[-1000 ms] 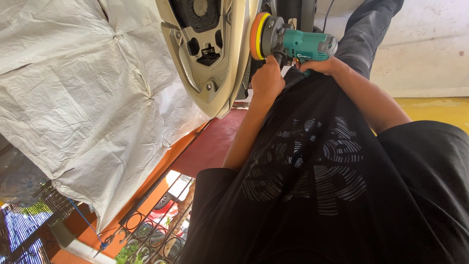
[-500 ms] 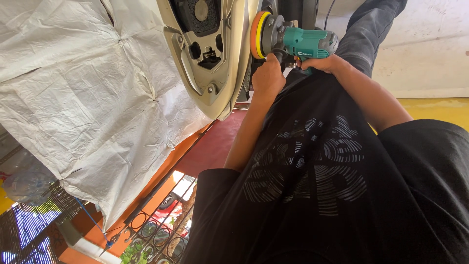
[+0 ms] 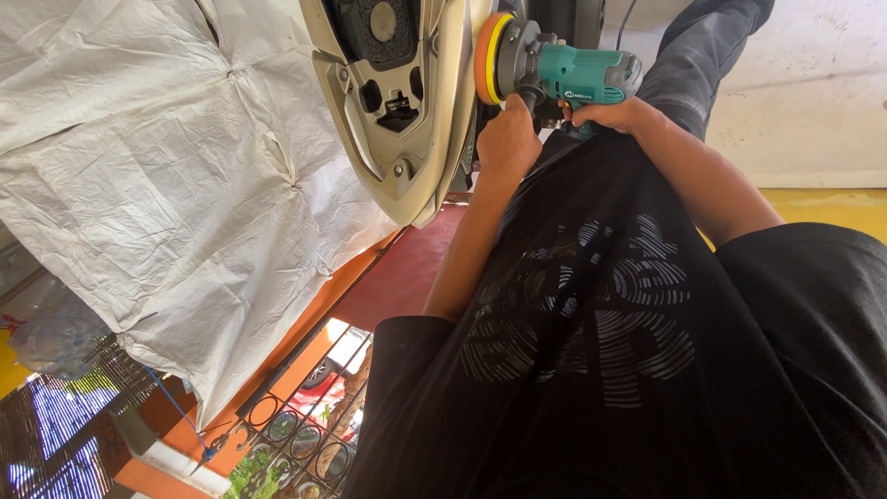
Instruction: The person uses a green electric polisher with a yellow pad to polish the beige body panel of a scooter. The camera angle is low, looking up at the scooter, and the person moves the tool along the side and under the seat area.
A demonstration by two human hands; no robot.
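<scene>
A teal and grey power polisher [image 3: 577, 74] with an orange and yellow foam pad [image 3: 490, 57] is pressed against the edge of a beige car door panel [image 3: 443, 139]. My left hand [image 3: 508, 139] grips the polisher's black front part just behind the pad. My right hand [image 3: 617, 115] is wrapped around the underside of the teal body. Both forearms reach up from my black printed shirt [image 3: 591, 314]. The panel's inner side shows dark cut-outs and a round speaker opening [image 3: 382, 20].
A large crumpled white tarp [image 3: 157, 185] hangs on the left beside the panel. A dark red surface [image 3: 397, 277] lies under it. A metal gate [image 3: 296, 425] is at the bottom left. My jeans leg [image 3: 702, 55] and a white and yellow floor [image 3: 813, 111] are top right.
The polisher and both hands stay almost in place on the panel edge. The view has shifted slightly, showing a little more of the gate area at the bottom left.
</scene>
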